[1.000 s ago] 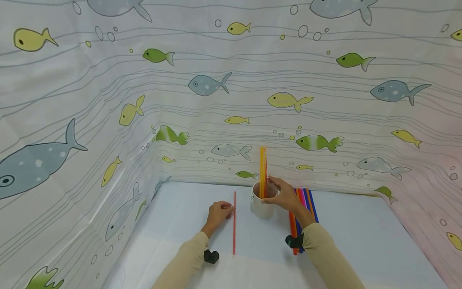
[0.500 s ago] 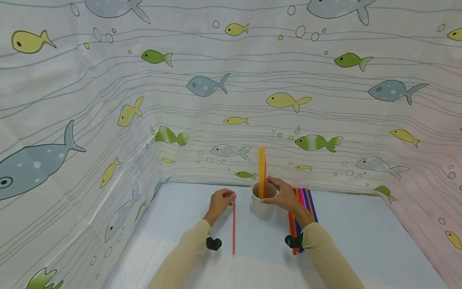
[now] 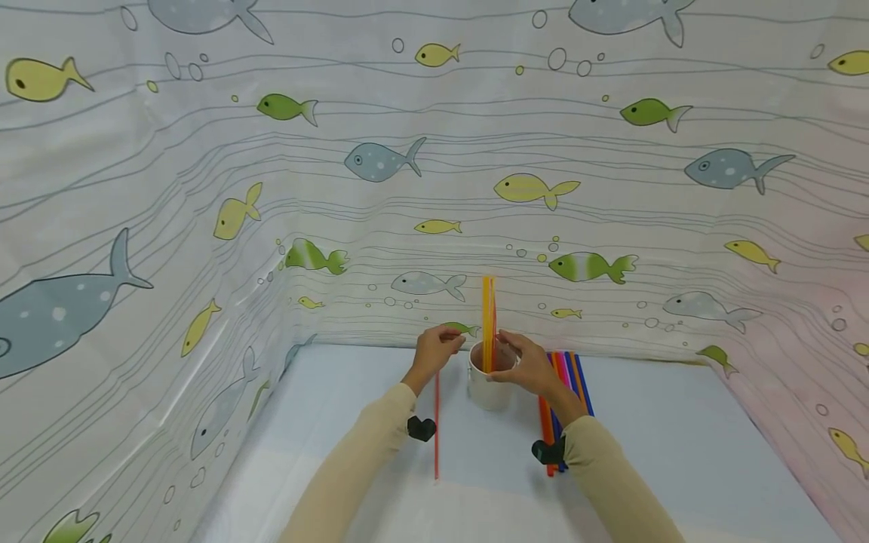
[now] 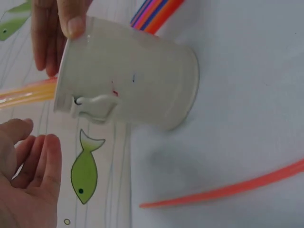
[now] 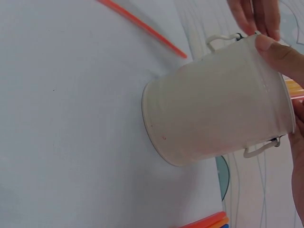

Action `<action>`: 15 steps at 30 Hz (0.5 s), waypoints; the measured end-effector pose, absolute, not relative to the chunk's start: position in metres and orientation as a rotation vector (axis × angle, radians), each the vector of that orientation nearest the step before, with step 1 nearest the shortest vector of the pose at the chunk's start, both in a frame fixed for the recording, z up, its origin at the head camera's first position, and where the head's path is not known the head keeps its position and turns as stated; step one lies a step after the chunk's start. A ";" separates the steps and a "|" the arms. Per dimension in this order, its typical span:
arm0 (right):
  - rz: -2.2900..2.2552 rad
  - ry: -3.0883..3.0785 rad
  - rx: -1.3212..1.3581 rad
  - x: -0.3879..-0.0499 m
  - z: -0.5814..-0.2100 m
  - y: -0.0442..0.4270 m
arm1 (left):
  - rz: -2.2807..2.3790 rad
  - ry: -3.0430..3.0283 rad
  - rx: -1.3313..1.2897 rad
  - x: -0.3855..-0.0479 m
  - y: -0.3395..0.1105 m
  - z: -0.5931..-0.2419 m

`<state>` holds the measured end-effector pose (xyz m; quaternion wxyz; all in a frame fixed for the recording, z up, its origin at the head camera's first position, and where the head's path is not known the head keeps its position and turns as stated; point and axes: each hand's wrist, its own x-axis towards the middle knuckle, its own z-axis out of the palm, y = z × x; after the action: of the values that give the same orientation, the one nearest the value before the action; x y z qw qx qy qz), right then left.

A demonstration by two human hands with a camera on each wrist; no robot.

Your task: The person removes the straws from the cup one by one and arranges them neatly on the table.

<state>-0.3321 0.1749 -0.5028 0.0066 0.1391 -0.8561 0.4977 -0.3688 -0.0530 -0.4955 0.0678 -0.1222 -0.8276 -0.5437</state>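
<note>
A small white bucket (image 3: 486,394) with looped handle lugs stands upright, holding yellow and orange straws (image 3: 488,313). My right hand (image 3: 535,371) grips its rim, thumb on the near side and fingers across the opening beside the straws; the thumb (image 5: 273,46) also shows on the rim in the right wrist view. My left hand (image 3: 434,353) is raised just left of the bucket with loosely bent fingers. Nothing is visible between those fingers (image 4: 51,156) in the left wrist view. Below it a single red straw (image 3: 437,434) lies lengthwise on the table, its far end hidden in the head view.
Several orange, pink and blue straws (image 3: 562,369) lie side by side to the right of the bucket, partly behind my right forearm. A fish-patterned sheet (image 3: 366,219) rises behind and beside the white table (image 3: 679,437).
My left hand has moved from beside the red straw, forward along it to its far end, then up and right toward the bucket. The right hand keeps its grip on the rim.
</note>
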 end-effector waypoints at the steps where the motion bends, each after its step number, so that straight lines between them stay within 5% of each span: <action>1: 1.561 -2.676 0.439 -0.332 -0.503 0.175 | -1.627 -2.502 -0.377 -0.369 -0.050 -0.495; 15: 1.568 -2.662 0.445 -0.331 -0.501 0.174 | -1.603 -2.506 -0.407 -0.373 -0.021 -0.491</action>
<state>-0.3313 0.1741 -0.5012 0.0102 0.1424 -0.8527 0.5025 -0.3728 -0.0210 -0.4906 0.0696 -0.1352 -0.8327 -0.5325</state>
